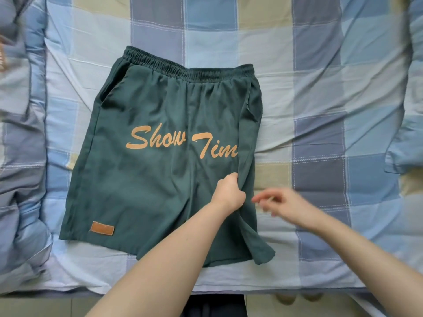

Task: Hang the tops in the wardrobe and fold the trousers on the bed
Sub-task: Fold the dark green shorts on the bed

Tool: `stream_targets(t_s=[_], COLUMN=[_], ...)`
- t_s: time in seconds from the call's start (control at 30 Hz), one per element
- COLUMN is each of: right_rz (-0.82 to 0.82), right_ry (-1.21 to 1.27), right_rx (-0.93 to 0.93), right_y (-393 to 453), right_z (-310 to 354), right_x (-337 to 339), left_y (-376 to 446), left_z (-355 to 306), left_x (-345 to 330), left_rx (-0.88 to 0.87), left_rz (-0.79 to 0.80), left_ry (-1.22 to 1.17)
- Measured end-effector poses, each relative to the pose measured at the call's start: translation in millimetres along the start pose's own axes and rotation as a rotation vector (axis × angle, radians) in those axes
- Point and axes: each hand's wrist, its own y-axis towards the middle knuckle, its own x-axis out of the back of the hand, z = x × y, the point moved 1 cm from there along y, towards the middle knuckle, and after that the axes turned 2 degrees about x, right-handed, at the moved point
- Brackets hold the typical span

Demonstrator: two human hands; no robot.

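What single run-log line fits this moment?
stage: folding | shorts: flat on bed | left hand: gripping shorts' right edge | right hand: blurred, beside shorts

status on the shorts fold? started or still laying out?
Done: green shorts lie spread flat on the checked bed. In hand: left hand grips the right leg's edge, fabric bunched; right hand, blurred, hovers beside it. Left: no fold made yet. No tops or wardrobe in view.

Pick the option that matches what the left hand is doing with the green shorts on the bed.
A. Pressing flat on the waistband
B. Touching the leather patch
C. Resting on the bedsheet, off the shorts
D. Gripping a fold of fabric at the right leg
D: the left hand has its fingers curled round a bunched fold of the green shorts on their right side, well below the waistband and across from the leather patch.
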Motion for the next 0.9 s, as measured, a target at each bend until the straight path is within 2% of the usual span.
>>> stream_targets(t_s=[0.07,0.13,0.33,0.47,0.57,0.67,0.77,0.83,0.9], right_rz=[-0.268,-0.398,-0.457,-0.575,-0.649,-0.691,-0.705,-0.682,-0.651], right_ry=[0.159,0.309,0.520,0.510,0.534,0.512,0.488,0.451,0.405], right_rx=[-0.070,-0.135,-0.191,-0.173,-0.142,-0.083,-0.001,0.024,0.043], right_y=[31,65,166,193,200,208,220,230,242], right_z=[10,27,79,107,132,163,206,236,259], right_x=[27,49,69,63,49,34,9,-14,-36], left_y=[-3,-6,-16,-27,-46,-69,-89,-98,-104], left_z=[8,14,33,49,70,100,144,177,209], left_x=[1,0,8,31,62,100,141,165,183], left_rx=[-0.029,-0.080,-0.168,-0.150,-0.130,-0.122,-0.043,-0.010,-0.003], left_rz=[0.021,0.045,0.152,0.199,0.234,0.205,0.169,0.131,0.020], left_ry=[-0.043,-0.073,-0.165,-0.225,-0.402,-0.518,-0.581,-0.559,-0.461])
